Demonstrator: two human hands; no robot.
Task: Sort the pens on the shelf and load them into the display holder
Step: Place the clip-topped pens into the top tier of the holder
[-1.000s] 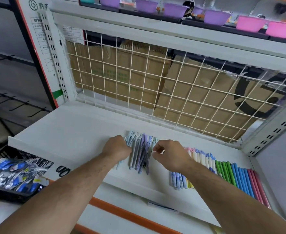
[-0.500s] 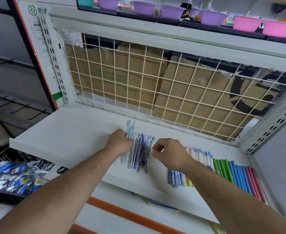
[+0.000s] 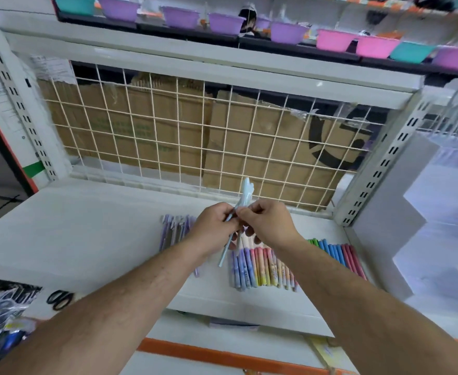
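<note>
While both hands pinch the light-blue pen (image 3: 246,191) above the shelf (image 3: 73,239) mid-rear, left hand (image 3: 213,226) and right hand (image 3: 269,224) meeting on its barrel: square it up there, clear of the purple pens (image 3: 175,231). Then lay it parallel to the pastel pens (image 3: 263,266) near the front edge. Display holder isn't in sight.

Seen from a head-worn camera: a person's left forearm (image 3: 130,301) and right forearm (image 3: 344,288), uncovered and lightly haired along their visible length, ending in a bare left hand (image 3: 213,226) and bare right hand (image 3: 269,226).
</note>
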